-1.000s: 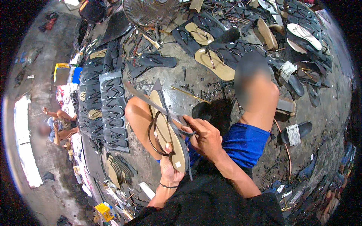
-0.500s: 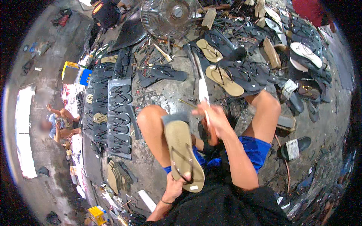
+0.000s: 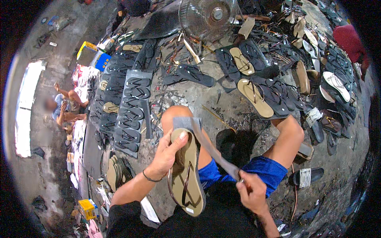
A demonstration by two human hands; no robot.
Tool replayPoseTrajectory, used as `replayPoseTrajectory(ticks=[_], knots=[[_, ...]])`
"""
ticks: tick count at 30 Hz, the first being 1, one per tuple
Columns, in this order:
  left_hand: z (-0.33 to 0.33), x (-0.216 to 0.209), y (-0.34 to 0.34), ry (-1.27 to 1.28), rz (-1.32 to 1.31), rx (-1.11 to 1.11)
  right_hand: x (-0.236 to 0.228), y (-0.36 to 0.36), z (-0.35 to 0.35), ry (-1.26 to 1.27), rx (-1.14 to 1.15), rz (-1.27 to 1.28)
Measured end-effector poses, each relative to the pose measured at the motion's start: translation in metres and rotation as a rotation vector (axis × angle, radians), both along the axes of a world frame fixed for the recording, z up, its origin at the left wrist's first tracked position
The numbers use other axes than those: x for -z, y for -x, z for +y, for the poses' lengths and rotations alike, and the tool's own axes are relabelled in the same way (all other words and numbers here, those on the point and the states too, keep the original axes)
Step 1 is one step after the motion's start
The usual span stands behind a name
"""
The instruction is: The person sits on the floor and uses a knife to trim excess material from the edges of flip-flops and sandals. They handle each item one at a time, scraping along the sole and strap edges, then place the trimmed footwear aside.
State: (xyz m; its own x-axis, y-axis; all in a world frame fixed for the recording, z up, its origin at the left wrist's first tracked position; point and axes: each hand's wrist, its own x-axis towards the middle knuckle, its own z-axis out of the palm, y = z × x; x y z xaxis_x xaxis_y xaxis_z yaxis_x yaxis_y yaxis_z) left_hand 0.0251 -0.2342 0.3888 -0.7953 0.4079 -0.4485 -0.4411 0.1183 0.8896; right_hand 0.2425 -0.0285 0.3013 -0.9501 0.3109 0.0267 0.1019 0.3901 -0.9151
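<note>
A tan sandal [image 3: 180, 180] with brown straps is held over the lap by the left hand [image 3: 163, 152], near the sandal's far end. The thumb is pressed on the top of the sole, while the other fingers are wrapped round the side and partly hidden. A piece of dark sheet [image 3: 183, 122] is seen sticking out beyond that end. A long knife [image 3: 216, 154] is gripped in the right hand [image 3: 254, 190], its handle mostly covered by closed fingers. The blade is slanted up and to the left, its tip set at the right edge of the dark sheet; whether the two touch cannot be told. A dark band [image 3: 151, 177] is worn on the left wrist, and blue shorts [image 3: 262, 170] are worn below. On the floor, dark sandals [image 3: 133, 107] are laid in rows on the left, near a stack of tan soles [image 3: 114, 172]. Another tan sandal [image 3: 254, 99] is placed beyond the right knee, and a fan [image 3: 210, 18] is seen at the top. A co-worker [image 3: 65, 111] is seated far left.
</note>
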Motion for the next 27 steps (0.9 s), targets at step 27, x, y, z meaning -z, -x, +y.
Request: replayPoseTrajectory(ticks=[27], knots=[[0.047,0.021,-0.026,-0.057,0.048,0.449,-0.120,0.116,0.089,-0.139,-0.490,-0.316]])
